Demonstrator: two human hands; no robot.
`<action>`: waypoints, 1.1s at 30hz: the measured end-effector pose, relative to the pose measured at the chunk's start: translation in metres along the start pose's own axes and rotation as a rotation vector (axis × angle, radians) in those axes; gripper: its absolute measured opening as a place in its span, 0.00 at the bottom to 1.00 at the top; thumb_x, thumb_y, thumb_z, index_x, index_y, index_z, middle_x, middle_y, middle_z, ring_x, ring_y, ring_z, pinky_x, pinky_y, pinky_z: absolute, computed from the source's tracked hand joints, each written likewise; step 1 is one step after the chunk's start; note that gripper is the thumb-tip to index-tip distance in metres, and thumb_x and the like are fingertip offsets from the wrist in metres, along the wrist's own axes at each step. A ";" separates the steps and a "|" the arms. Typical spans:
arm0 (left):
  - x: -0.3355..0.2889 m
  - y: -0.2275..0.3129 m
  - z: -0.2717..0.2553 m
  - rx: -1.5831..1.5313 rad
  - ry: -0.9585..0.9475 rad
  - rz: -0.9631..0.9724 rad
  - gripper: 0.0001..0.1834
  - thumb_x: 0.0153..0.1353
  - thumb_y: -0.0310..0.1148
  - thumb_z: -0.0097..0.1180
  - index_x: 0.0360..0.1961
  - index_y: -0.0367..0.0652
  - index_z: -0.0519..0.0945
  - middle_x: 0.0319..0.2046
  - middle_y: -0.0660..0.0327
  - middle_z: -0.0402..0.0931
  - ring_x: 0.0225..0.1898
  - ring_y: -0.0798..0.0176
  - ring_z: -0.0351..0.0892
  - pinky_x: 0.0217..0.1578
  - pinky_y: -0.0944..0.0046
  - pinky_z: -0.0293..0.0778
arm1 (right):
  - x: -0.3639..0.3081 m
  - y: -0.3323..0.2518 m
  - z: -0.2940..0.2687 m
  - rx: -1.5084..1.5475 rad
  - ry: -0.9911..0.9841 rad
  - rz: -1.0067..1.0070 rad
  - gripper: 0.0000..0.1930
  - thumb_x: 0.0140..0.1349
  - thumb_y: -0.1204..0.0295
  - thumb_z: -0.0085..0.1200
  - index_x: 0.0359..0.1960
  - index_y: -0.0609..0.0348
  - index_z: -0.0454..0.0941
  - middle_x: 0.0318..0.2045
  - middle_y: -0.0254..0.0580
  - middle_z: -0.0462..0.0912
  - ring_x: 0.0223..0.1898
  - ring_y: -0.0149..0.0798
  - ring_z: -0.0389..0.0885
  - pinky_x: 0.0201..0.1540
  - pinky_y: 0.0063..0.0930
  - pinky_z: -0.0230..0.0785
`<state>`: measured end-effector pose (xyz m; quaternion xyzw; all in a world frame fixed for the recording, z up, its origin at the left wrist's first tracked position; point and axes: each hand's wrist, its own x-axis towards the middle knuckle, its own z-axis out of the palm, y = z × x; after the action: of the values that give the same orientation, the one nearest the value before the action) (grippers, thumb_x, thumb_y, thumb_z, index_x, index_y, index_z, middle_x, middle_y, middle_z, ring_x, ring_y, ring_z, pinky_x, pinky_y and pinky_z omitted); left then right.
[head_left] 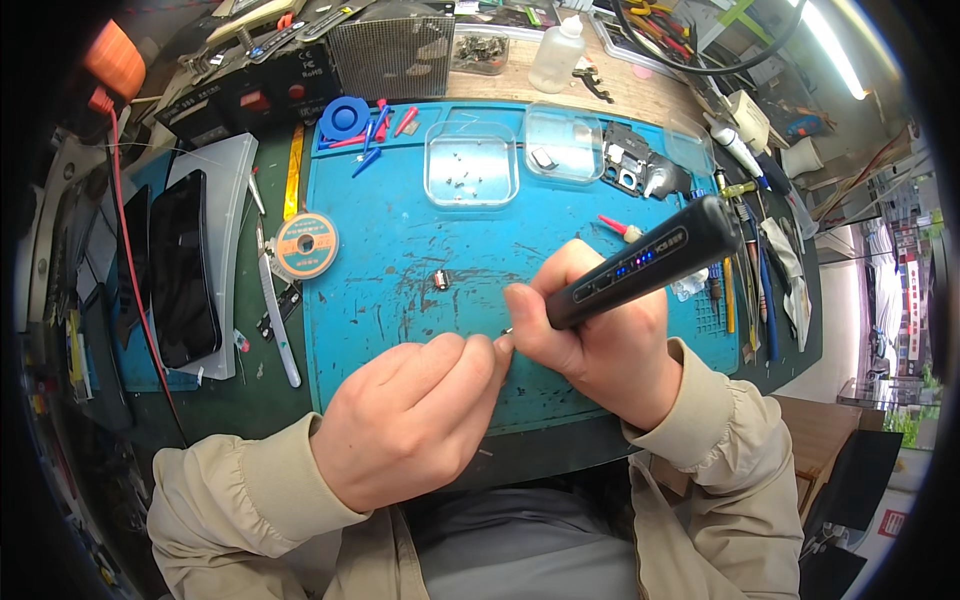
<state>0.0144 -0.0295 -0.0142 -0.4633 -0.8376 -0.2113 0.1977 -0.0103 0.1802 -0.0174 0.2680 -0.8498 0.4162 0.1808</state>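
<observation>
In my right hand point(615, 355) is a black pen-shaped electric tool point(655, 262) with small blue lights along its side. It slants from the upper right down toward my left hand point(405, 425), and a thin tip shows between the two hands. The left fingers are closed in a pinch at that tip; whatever they hold is hidden behind them. Beyond the left hand a small dark and metallic part point(441, 280) lies alone on the scratched blue work mat point(390, 240).
Clear plastic boxes point(472, 203) with tiny parts stand at the mat's far side, near a blue round holder point(345, 118). Left are a wire spool point(283, 258), a knife point(281, 330) and a black phone point(188, 270). Several hand tools point(768, 290) line the right. A squeeze bottle point(557, 58) stands behind.
</observation>
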 end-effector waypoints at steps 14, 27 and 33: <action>0.000 0.000 -0.001 -0.003 -0.011 0.000 0.06 0.60 0.20 0.68 0.35 0.27 0.83 0.36 0.59 0.77 0.30 0.65 0.75 0.26 0.65 0.72 | 0.000 -0.001 -0.004 -0.021 -0.037 -0.005 0.13 0.63 0.73 0.72 0.26 0.58 0.78 0.20 0.36 0.81 0.19 0.38 0.79 0.24 0.32 0.69; 0.001 0.001 -0.002 0.022 -0.029 0.010 0.07 0.59 0.21 0.70 0.36 0.28 0.85 0.38 0.57 0.79 0.31 0.65 0.77 0.27 0.64 0.72 | -0.004 0.001 0.003 0.073 0.003 0.074 0.14 0.63 0.70 0.72 0.27 0.57 0.75 0.21 0.40 0.78 0.20 0.45 0.79 0.24 0.39 0.71; 0.000 0.001 -0.004 0.040 -0.061 0.014 0.10 0.58 0.22 0.70 0.39 0.27 0.86 0.39 0.57 0.79 0.32 0.63 0.78 0.27 0.64 0.73 | -0.002 0.001 0.002 0.066 0.020 0.043 0.11 0.65 0.75 0.70 0.28 0.58 0.78 0.18 0.34 0.81 0.18 0.31 0.80 0.21 0.28 0.69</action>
<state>0.0158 -0.0307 -0.0106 -0.4715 -0.8440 -0.1791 0.1827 -0.0099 0.1799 -0.0203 0.2515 -0.8393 0.4505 0.1716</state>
